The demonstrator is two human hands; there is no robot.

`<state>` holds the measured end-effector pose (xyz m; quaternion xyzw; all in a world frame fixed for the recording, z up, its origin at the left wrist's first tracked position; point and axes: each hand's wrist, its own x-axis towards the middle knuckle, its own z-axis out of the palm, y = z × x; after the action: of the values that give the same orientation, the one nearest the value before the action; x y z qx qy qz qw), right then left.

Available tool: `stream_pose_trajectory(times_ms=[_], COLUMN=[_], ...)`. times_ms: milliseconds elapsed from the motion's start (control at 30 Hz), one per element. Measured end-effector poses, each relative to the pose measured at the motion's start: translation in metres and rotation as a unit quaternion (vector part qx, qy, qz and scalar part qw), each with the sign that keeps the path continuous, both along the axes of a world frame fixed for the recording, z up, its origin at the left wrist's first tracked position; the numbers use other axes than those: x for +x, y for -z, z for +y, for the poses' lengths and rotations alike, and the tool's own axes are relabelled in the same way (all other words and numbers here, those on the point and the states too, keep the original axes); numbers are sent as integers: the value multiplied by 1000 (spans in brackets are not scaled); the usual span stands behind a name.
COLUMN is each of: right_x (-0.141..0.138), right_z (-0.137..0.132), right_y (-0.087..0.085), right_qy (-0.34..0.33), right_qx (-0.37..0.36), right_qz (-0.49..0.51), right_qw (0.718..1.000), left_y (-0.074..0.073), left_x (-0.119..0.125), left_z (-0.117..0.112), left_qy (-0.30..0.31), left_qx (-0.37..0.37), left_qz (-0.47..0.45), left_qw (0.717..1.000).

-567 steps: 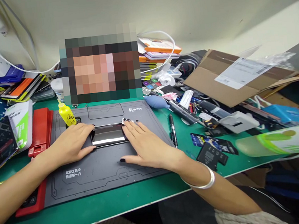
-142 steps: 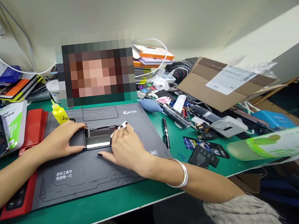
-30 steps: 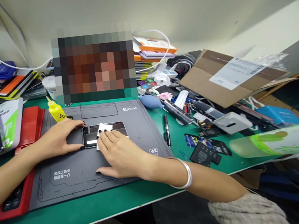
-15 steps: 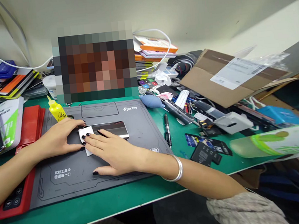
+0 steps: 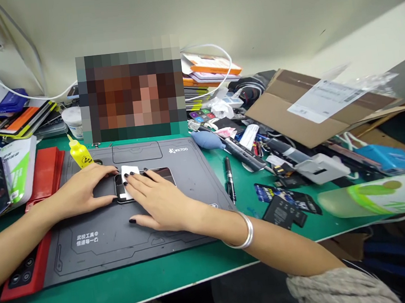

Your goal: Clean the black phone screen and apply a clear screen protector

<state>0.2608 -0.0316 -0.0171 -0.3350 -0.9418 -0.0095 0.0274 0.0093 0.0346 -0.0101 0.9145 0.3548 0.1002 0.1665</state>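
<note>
A phone [image 5: 164,173] with a dark, glossy face lies flat on a grey work mat [image 5: 192,196]. My right hand [image 5: 156,195] is over it, its outstretched fingers pressing a folded white wipe [image 5: 129,170] against the glass near the left end. That hand covers much of the phone's middle and lower side. My left hand [image 5: 87,190] rests on the mat at the phone's left end, thumb and fingers spread in a C shape. Their tips are at the phone's left corners; whether they press on it I cannot tell. Behind the left hand stands a yellow dropper bottle [image 5: 79,154].
Red phone-shaped pieces [image 5: 44,175] overlap the mat's left edge. To the right lie a pen [image 5: 229,180], a blue air blower [image 5: 207,140], black batteries [image 5: 278,212] and cluttered parts. A cardboard box [image 5: 313,106] and a clear tumbler [image 5: 359,197] stand farther right.
My right hand and the wipe have slid a little right and up across the phone, uncovering its left end. My left hand keeps its place there. The view has shifted slightly.
</note>
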Motion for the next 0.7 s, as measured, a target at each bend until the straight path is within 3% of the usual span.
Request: stream_pose_trajectory(times_ms=[100, 267, 467, 633, 700], right_x=[1, -1, -2, -3, -2], right_z=[-2, -5, -3, -4, -2], right_y=[-3, -1, 3, 9, 11], right_qy=[13, -44, 42, -66, -54], right_qx=[1, 18, 57, 81, 89], right_qz=[-2, 7, 17, 62, 80], right_qw=[1000, 999, 997, 993, 991], left_y=[0, 0, -3, -5, -5], left_x=[1, 0, 0, 0, 0], left_z=[1, 1, -2, -4, -4], left_qy=[-2, -4, -12, -14, -15], left_qx=[-1, -10, -14, -9, -7], left_qz=[-1, -6, -5, 1, 5], left_qw=[1000, 1000, 1000, 1000, 1000])
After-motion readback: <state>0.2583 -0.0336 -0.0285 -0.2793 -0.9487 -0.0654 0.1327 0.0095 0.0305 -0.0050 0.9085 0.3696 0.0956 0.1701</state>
